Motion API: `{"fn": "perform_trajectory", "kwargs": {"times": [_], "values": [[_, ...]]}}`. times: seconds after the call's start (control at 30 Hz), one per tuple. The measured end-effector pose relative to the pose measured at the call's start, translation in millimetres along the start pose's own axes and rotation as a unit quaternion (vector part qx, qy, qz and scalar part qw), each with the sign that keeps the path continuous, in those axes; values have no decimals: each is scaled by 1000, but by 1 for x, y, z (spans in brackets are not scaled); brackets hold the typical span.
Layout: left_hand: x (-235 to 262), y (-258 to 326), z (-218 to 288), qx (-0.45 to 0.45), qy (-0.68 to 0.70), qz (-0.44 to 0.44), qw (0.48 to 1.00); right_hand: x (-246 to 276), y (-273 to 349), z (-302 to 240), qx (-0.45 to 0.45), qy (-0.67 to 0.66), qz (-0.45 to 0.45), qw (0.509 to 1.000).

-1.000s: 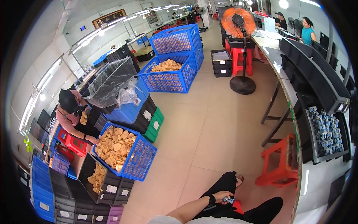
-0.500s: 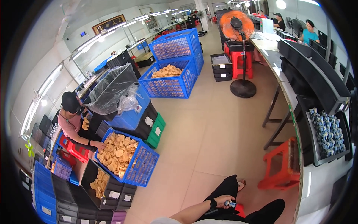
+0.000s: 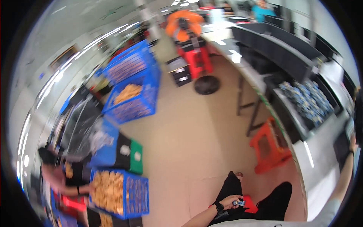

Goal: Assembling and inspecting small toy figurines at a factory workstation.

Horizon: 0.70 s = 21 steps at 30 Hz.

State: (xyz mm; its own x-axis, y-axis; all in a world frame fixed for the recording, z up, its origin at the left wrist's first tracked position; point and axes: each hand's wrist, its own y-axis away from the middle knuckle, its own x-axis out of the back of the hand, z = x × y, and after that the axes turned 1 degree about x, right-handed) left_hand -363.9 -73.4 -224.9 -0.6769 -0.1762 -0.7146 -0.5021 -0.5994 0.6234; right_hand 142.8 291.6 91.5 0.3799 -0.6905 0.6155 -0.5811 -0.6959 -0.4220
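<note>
My left hand (image 3: pixel 229 202), with a dark watch on its wrist, rests above my lap with its fingers closed. It grips a small blue-and-grey figurine-like part (image 3: pixel 239 203), partly covered by the fingers. My right hand (image 3: pixel 353 144) is at the far right rim of the picture, the arm stretched forward over the table. It is close to a dark object at the rim; its fingers are too cut off and blurred to read. A black tray (image 3: pixel 289 113) on the table holds many similar blue-and-grey parts (image 3: pixel 308 100).
Long black bins (image 3: pixel 276 47) stand behind the tray. An orange stool (image 3: pixel 268 147) is beside the table, with a fan (image 3: pixel 184 24) farther off. At left, a person (image 3: pixel 56 176) reaches into a blue crate (image 3: pixel 136 195) of tan pieces. More blue crates (image 3: pixel 130 94) stand beyond.
My view has swung to the right and blurred. My right arm has come into sight at the right rim. The left hand still holds the small part above my lap.
</note>
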Motion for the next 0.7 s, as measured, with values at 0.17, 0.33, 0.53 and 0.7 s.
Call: {"fn": "perform_trajectory", "kwargs": {"times": [0.17,0.33,0.53,0.7], "values": [[-7,-21,12,95,-98,-72,988,49,-21,87,217,-68,56,972],[-17,-45,14,151,-101,-138,974,154,110,32,43,-153,33,987],[-36,-61,13,266,-112,-181,940,241,232,51,64,-32,103,992],[-104,-57,4,253,-431,-189,845,289,337,87,-89,-147,156,973]]}}
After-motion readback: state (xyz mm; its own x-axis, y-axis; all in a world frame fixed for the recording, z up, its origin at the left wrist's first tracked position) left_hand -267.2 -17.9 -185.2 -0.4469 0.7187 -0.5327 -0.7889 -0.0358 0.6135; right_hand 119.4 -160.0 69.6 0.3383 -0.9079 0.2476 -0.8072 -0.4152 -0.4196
